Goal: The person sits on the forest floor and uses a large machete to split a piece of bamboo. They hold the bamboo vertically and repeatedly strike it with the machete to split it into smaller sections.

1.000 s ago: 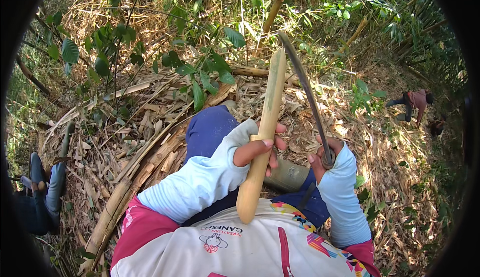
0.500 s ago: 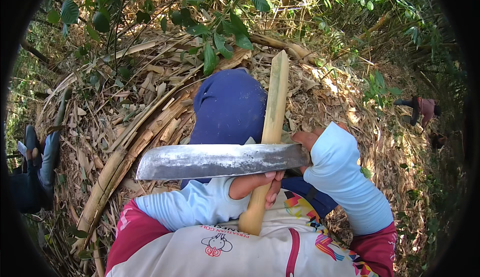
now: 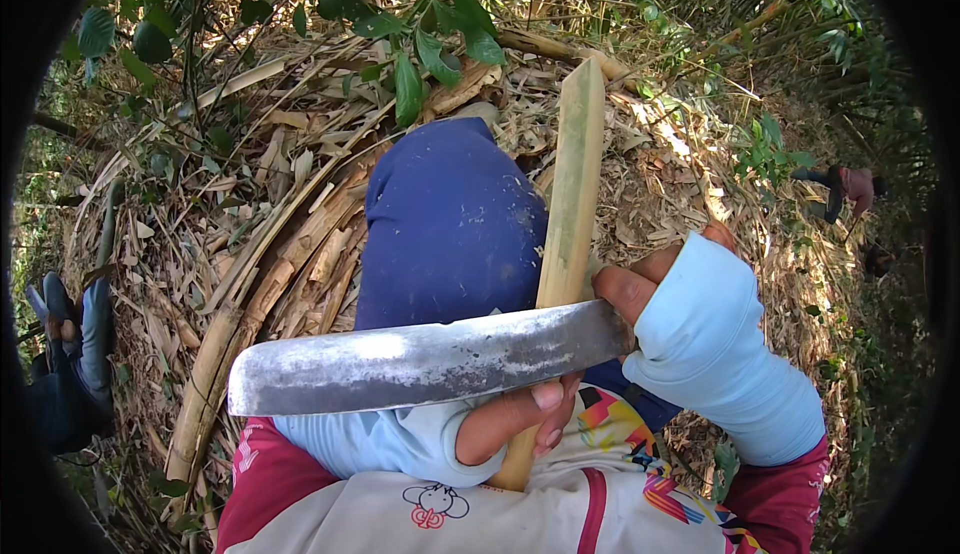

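Note:
A pale split-wood stake [image 3: 573, 184], cut to a point at its far end, leans away from my body with its near end against my shirt. My left hand [image 3: 510, 424] is closed round its lower part. My right hand [image 3: 640, 279] is closed on a machete [image 3: 420, 364]; the handle is hidden in the hand and sleeve. Its broad, grey, worn blade lies crosswise over the stake and extends left above my left forearm. Whether the blade's edge touches the wood, I cannot tell.
My knee in blue trousers [image 3: 450, 214] is just left of the stake. Long bamboo strips [image 3: 215, 374] and dry leaf litter cover the ground. Green leafy twigs [image 3: 430, 54] hang ahead. Seated people's legs [image 3: 75, 354] show at far left, another person [image 3: 845, 189] at far right.
The machete blade has moved nearer my body and its tip has swung left and downward. The stake's pointed end is farther right and higher in view. Both hands keep their grip.

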Demonstrator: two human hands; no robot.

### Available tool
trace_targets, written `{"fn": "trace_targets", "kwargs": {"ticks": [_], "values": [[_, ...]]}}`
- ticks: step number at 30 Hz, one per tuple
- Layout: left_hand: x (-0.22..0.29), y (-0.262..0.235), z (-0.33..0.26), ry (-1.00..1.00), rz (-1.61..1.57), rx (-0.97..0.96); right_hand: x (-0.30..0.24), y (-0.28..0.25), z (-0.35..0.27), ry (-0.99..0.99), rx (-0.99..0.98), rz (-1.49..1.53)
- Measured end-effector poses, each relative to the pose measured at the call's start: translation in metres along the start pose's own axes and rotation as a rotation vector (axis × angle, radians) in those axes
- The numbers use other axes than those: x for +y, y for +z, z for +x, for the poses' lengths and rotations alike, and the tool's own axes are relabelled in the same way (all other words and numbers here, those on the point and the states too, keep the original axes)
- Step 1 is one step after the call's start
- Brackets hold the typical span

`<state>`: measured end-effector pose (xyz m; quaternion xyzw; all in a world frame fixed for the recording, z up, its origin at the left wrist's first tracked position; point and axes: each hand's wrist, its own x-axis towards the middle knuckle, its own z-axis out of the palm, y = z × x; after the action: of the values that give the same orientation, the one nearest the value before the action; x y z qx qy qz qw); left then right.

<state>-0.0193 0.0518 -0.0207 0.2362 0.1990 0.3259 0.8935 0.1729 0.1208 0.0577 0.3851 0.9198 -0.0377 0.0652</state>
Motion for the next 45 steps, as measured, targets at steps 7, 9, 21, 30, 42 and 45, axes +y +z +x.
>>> {"fn": "trace_targets", "kwargs": {"ticks": [7, 9, 21, 30, 42, 45], "values": [[-0.003, 0.001, 0.002, 0.001, -0.026, -0.006, 0.003, 0.002, 0.005, 0.003, 0.029, 0.019], [-0.002, 0.0, 0.002, -0.01, -0.04, -0.018, 0.003, 0.001, 0.004, -0.011, 0.027, 0.019], [-0.002, 0.002, 0.001, 0.019, -0.049, -0.015, 0.003, 0.001, 0.004, 0.002, -0.044, 0.045], [-0.004, -0.001, 0.001, 0.019, -0.07, -0.022, 0.006, 0.002, 0.008, -0.016, -0.003, 0.064], [-0.003, -0.002, 0.002, 0.018, -0.031, -0.028, 0.006, 0.001, 0.007, -0.033, -0.047, 0.047], [-0.006, 0.0, 0.002, 0.035, -0.077, -0.012, 0.008, -0.003, 0.012, 0.002, -0.096, 0.068]]}}
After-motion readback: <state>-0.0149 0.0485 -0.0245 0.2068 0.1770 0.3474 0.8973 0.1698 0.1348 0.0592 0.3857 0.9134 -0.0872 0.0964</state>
